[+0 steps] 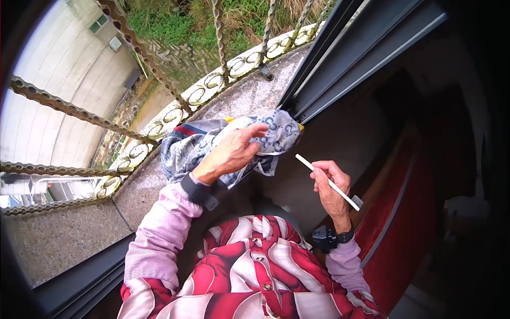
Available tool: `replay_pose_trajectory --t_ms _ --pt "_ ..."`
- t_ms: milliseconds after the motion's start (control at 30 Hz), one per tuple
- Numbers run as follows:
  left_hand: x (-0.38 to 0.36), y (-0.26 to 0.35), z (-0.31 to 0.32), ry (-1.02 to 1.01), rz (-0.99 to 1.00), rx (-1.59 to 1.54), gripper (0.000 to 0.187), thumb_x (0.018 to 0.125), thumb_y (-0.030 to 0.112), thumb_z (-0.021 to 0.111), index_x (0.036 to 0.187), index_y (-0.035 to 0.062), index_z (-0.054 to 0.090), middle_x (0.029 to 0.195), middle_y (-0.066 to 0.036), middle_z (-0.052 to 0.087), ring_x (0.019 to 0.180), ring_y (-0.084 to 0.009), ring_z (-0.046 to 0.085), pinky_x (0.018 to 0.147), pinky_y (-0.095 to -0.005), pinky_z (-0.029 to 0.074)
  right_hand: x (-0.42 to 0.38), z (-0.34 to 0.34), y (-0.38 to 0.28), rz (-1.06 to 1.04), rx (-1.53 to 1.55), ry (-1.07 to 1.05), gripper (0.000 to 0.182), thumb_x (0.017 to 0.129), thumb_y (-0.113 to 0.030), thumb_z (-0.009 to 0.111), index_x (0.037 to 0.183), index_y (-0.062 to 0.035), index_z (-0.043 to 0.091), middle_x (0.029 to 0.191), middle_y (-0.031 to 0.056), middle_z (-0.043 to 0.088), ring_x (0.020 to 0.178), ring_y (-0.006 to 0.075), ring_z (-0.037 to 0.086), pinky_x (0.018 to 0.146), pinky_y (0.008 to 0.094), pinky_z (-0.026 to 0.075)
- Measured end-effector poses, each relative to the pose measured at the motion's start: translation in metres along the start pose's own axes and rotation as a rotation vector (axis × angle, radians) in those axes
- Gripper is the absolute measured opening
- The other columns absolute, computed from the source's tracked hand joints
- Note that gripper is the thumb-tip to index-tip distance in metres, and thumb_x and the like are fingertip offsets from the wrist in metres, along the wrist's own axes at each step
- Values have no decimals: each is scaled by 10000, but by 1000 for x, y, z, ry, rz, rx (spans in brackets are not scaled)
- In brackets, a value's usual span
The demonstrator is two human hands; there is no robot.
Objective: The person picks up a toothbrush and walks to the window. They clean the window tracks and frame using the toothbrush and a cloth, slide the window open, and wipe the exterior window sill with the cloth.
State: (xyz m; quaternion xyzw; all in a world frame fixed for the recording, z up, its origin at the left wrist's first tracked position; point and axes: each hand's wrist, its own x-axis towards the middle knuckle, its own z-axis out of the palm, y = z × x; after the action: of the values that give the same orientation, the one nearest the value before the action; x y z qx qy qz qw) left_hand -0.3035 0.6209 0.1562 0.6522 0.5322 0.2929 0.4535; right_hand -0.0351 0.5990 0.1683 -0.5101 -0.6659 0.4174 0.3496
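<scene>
Left hand point(234, 152) hides some cloth point(278, 134); toothbrush point(341, 193) part-hidden in right hand point(334, 198).

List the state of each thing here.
Blue-grey patterned cloth: crumpled on speckled stone sill.
Slim white toothbrush: held clear of cloth.
Bare right hand: closed around toothbrush.
Bare left hand: fingers bent, on or just above cloth.
Dark metal-framed window: open.
Brown metal bars: twisted.

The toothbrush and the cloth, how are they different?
The toothbrush has a plain white handle; the cloth is patterned grey-blue. The toothbrush is thin and straight, but the cloth is crumpled and much bigger. The right hand holds the toothbrush, while the cloth lies on the ledge beneath the left hand. Both are at a hand.
</scene>
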Motion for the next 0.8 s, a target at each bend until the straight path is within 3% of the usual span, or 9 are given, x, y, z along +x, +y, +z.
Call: replay_pose_trajectory --t_ms 100,133,167,233,267,367,467,600,800 --pt "-22 -14 -4 44 207 424 403 826 36 572 1226 48 527 1172 -147 585 1129 -318 526 973 -377 414 12 14 -3 -130 -22 25 154 906 -115 597 998 3 636 754 36 632 579 45 545 502 195 456" --pt "-29 -16 -2 -4 168 477 415 807 72 621 1212 53 531 1231 -155 535 1186 -350 468 999 -418 381 19 20 -7 -192 -62 45 151 897 -103 607 988 15 634 755 31 631 592 46 551 505 207 451" --pt "-34 -16 3 -4 171 521 417 812 103 631 1214 52 530 1249 -153 522 1195 -348 459 997 -427 375 28 27 -9 -278 -81 82 146 880 -83 619 969 32 627 748 62 631 595 89 570 519 241 455" --pt "-41 -12 15 1 179 606 430 822 164 650 1217 50 527 1286 -149 495 1211 -342 441 994 -445 363 47 38 -13 -409 -225 107 91 852 -21 603 927 31 601 783 155 614 661 299 619 600 352 495" --pt "-44 -3 18 -4 133 582 457 830 246 658 1220 45 527 1309 -151 471 1209 -341 441 977 -467 361 56 42 -7 -503 -268 76 88 855 -25 594 923 30 594 773 170 596 664 358 587 604 399 483" --pt "-42 -12 34 93 76 666 499 810 271 680 1222 39 522 1281 -160 495 1152 -352 497 924 -449 404 67 60 16 -474 -387 -8 87 876 -46 567 859 40 568 752 195 591 685 374 606 599 412 484" --pt "-33 -25 23 5 56 335 429 775 195 698 1146 21 573 1118 -184 592 1004 -360 583 838 -417 465 69 73 5 -444 -482 -60 135 866 -63 556 761 7 508 667 188 563 618 390 593 557 434 479" --pt "-43 -28 -7 -37 24 281 230 738 74 647 957 1 651 837 -195 643 823 -367 623 756 -415 494 46 97 -15 -491 -583 -150 142 829 -103 586 759 -15 500 665 170 557 584 357 605 529 429 487" --pt "-110 4 -62 -110 -81 368 243 682 64 585 906 8 662 822 -176 604 817 -354 605 737 -422 487 9 125 -29 -581 -380 -463 136 818 -116 607 793 -22 513 681 149 553 595 327 619 530 394 501"
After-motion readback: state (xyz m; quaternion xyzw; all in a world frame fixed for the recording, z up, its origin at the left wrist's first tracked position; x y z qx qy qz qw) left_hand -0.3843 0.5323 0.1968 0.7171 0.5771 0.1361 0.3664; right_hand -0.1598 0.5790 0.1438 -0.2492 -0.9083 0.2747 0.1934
